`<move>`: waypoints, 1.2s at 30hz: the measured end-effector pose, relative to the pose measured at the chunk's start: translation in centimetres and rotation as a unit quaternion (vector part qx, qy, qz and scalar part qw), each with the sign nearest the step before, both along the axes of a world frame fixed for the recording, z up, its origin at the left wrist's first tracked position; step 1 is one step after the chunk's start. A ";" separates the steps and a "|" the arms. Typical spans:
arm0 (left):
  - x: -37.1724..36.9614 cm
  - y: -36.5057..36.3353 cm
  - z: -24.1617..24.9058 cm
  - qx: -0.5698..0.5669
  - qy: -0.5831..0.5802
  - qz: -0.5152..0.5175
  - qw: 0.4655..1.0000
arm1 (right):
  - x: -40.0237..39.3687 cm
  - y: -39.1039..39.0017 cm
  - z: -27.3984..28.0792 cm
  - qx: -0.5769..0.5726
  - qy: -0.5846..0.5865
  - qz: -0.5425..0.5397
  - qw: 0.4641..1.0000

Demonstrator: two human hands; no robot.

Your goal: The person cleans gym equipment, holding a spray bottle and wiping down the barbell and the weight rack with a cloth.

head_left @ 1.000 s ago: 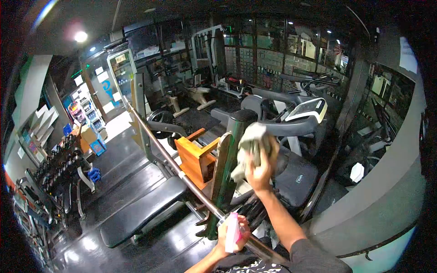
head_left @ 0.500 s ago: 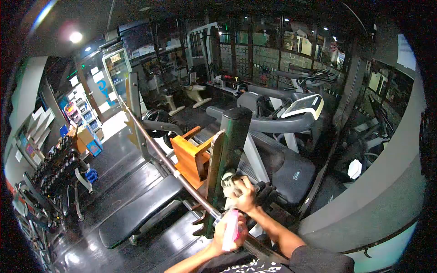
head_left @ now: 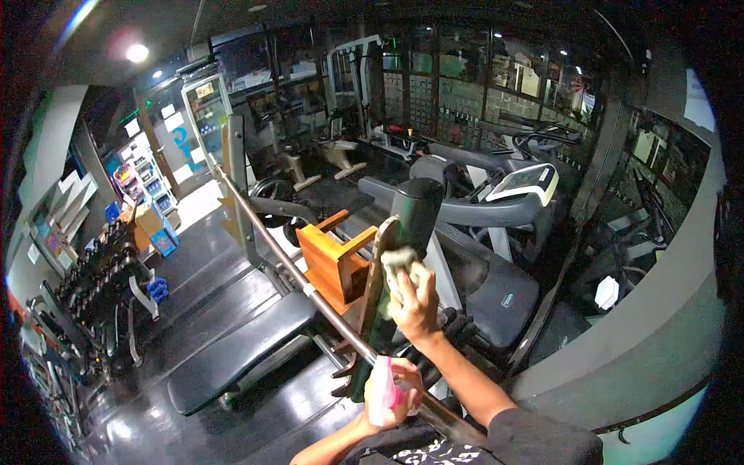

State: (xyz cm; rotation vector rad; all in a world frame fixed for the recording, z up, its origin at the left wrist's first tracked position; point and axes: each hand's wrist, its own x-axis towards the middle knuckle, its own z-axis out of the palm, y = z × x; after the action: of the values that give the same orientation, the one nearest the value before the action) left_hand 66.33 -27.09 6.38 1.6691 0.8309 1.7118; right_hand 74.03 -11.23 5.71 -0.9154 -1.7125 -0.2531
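My right hand (head_left: 416, 302) presses a light, crumpled cloth (head_left: 399, 259) against the upright post (head_left: 377, 291) of the bench rack. Its fingers bend over the cloth. Lower down, my left hand (head_left: 404, 387) is closed around a translucent spray bottle (head_left: 381, 391) with pink on it, close beside the barbell (head_left: 339, 324). The bar runs diagonally from the far upright down toward me, resting across the rack. Notched dark hooks (head_left: 346, 372) stick out of the near post just left of my left hand.
A padded black bench (head_left: 240, 353) lies under the bar. Behind the post stand an orange wooden stool (head_left: 329, 263) and a treadmill (head_left: 496, 194). Dumbbells fill a rack (head_left: 97, 271) at the left. A grey curved wall (head_left: 620, 356) closes off the right side.
My right hand has moved up the post with the cloth, its fingers now pointing upward. My left hand keeps hold of the spray bottle in nearly the same place. The view has shifted slightly.
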 end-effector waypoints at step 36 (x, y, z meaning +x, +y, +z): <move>1.6 0.6 -4.0 -0.108 -0.132 -0.068 0.983 | 2.7 0.5 -3.0 0.033 0.065 0.069 0.995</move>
State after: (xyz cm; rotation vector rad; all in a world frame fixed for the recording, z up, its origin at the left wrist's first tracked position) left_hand 67.91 -26.51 2.37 1.2917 0.7294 1.6401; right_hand 76.77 -10.73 2.73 -0.7443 -1.6295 -0.1541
